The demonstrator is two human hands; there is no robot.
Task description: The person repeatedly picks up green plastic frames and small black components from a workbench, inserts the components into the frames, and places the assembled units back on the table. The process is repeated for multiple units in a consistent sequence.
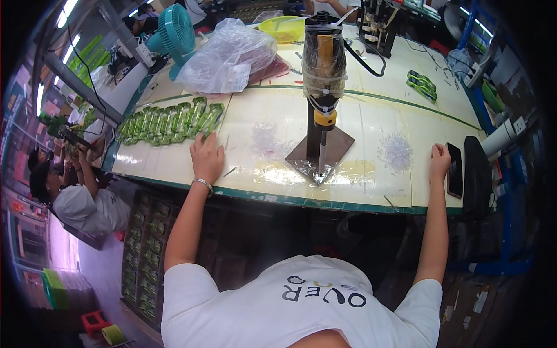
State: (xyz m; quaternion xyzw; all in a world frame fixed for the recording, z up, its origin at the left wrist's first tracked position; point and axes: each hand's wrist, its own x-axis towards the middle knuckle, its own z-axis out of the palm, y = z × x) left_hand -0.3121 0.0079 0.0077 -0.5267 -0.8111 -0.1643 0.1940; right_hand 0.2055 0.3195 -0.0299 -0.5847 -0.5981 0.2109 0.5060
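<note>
My left hand (pixel 207 159) rests on the pale worktop with its fingers apart, at the near right end of a row of green plastic parts (pixel 168 123). Its fingertips reach the nearest parts; whether they touch one I cannot tell. A plastic-wrapped upright driver (pixel 325 64) stands between my hands, its thin shaft pointing down over a dark square base plate (pixel 342 142). Small clear pieces lie in a left pile (pixel 266 138) and a right pile (pixel 395 152). My right hand (pixel 440 162) is closed at the table's right, beside a black phone (pixel 455 171); anything inside it is hidden.
A black case (pixel 476 174) lies past the phone. Farther back are a teal fan (pixel 173 35), a clear plastic bag (pixel 229 55), a yellow basin (pixel 283 29) and more green parts (pixel 422 87). A tray of green parts (pixel 145 255) sits below left. Other people work nearby.
</note>
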